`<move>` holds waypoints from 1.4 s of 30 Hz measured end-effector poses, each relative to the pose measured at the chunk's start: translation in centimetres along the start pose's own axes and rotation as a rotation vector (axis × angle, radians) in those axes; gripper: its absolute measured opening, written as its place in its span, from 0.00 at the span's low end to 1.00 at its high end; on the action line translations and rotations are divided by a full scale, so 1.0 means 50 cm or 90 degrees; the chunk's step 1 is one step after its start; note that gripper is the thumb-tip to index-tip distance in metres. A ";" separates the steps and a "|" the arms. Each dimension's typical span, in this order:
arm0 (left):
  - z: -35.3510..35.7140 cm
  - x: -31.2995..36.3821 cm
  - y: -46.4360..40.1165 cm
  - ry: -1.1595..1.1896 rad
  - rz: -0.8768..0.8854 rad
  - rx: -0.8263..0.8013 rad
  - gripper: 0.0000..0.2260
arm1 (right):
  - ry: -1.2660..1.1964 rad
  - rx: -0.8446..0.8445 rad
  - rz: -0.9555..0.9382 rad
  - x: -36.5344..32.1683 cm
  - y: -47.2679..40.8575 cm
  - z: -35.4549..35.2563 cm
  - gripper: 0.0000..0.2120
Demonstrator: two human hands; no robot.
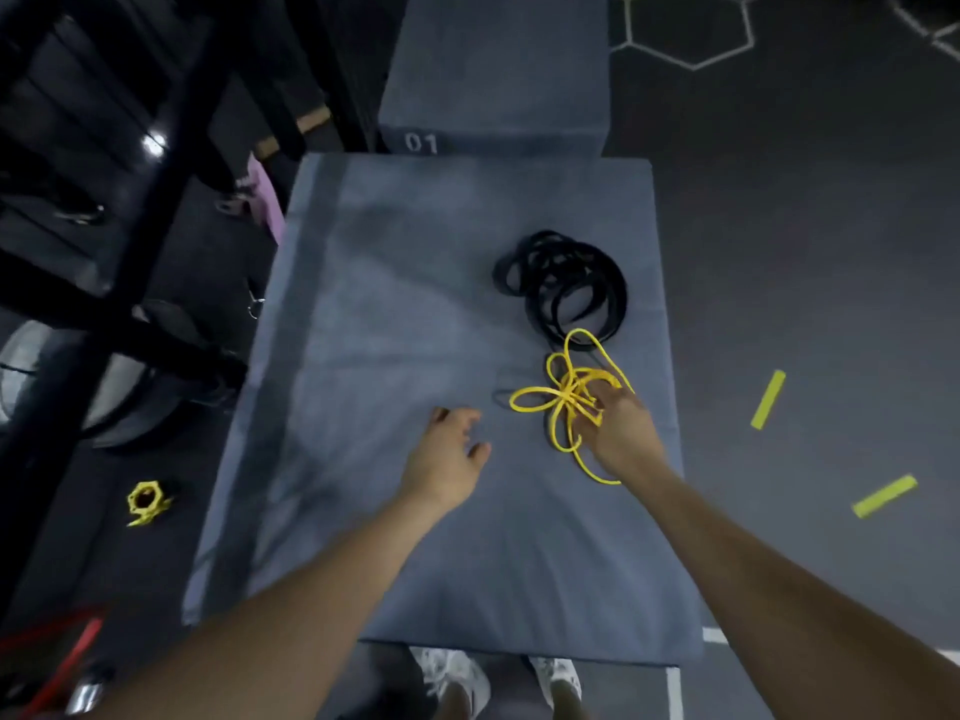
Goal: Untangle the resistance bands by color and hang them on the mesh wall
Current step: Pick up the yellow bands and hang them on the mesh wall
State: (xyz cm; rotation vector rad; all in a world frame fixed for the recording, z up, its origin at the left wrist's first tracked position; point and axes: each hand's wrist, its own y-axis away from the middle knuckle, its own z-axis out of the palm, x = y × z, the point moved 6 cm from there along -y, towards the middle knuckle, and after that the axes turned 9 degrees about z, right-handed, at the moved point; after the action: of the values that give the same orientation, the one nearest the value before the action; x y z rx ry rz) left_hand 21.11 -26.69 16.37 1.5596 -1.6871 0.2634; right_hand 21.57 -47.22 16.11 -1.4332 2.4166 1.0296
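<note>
A tangle of thin yellow resistance bands (558, 402) lies on the right side of a blue-grey padded box (363, 356). My right hand (618, 428) grips the middle of that yellow tangle, its fingers curled into the loops. Just behind it sits a coil of black bands (563, 285), touching the yellow loops at its near edge. My left hand (449, 459) hovers over the pad to the left of the yellow bands, fingers loosely bent and holding nothing. The mesh wall is not in view.
A second padded box marked 01 (493, 85) stands behind the first. A dark metal rack (104, 200) fills the left side. A yellow collar clip (145, 504) lies on the floor at left, yellow floor marks (768, 400) at right, red bands (67, 652) at bottom left.
</note>
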 end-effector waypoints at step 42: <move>-0.190 0.086 0.036 0.024 0.017 0.262 0.08 | 0.056 -0.001 -0.277 -0.196 0.025 -0.123 0.07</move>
State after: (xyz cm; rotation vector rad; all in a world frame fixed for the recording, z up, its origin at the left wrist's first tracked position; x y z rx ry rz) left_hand 23.73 -23.45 26.08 1.8125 -1.6967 0.6858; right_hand 27.05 -43.65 25.73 -1.9223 2.0136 0.8761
